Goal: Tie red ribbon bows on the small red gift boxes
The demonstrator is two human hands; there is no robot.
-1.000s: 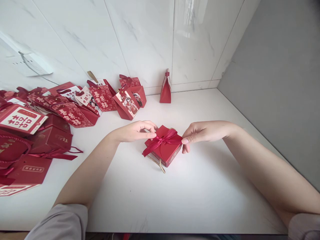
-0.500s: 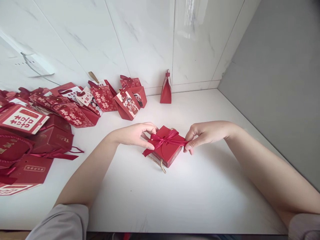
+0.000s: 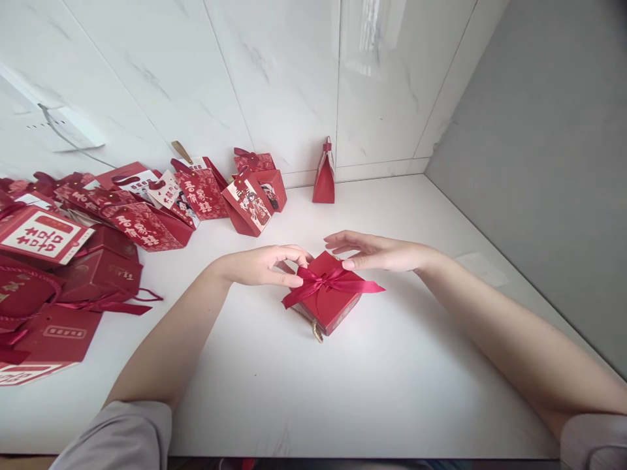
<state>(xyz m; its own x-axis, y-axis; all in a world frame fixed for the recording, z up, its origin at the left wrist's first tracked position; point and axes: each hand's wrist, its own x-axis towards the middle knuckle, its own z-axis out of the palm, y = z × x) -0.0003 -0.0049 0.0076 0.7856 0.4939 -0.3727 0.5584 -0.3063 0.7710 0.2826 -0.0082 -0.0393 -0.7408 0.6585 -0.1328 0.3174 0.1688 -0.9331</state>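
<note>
A small red gift box [image 3: 329, 305] lies on the white table, tied with a red satin ribbon bow [image 3: 329, 282]; a gold cord handle [image 3: 316, 330] pokes out under its near edge. My left hand [image 3: 267, 264] rests at the box's left corner, fingertips pinching the left loop of the bow. My right hand [image 3: 375, 253] hovers flat over the box's far right corner with fingers spread, one fingertip near the bow's upper loop. The right ribbon tail lies loose, stretched out to the right.
A heap of red gift boxes and bags [image 3: 93, 241] fills the table's left side. Two printed bags [image 3: 252, 192] stand behind the box, and one narrow red bag [image 3: 324, 175] leans on the tiled wall. A grey wall [image 3: 539, 163] bounds the right.
My right hand let go of the right ribbon tail and moved up and left over the box, opening flat. The tail now lies longer to the right. The left hand stayed in place.
</note>
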